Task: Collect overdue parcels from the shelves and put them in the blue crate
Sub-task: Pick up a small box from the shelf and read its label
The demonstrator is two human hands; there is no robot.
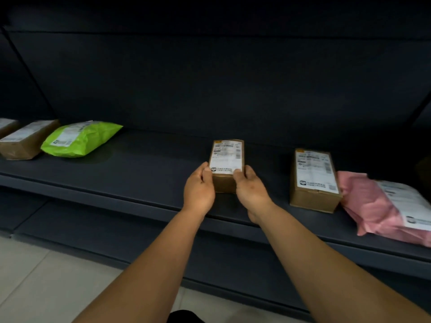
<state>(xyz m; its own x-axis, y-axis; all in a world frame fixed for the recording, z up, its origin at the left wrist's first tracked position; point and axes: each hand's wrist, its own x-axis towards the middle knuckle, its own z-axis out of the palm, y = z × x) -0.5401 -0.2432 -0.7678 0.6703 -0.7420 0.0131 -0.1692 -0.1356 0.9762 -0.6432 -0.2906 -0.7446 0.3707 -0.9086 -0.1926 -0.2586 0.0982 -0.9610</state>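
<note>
The step in hand looks like the pick-up of one parcel: the left hand and right hand form a two-sided grip holding the near end of a small cardboard box on the dark shelf, thumbs on its label. Its long axis runs straight away from the grip toward the shelf back. Next it likely needs lifting clear and carrying to the blue crate, which is out of view

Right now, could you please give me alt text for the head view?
Both hands, left and right, grip a small box on a dark shelf. Other parcels lie to either side, among them a green bag.
</note>
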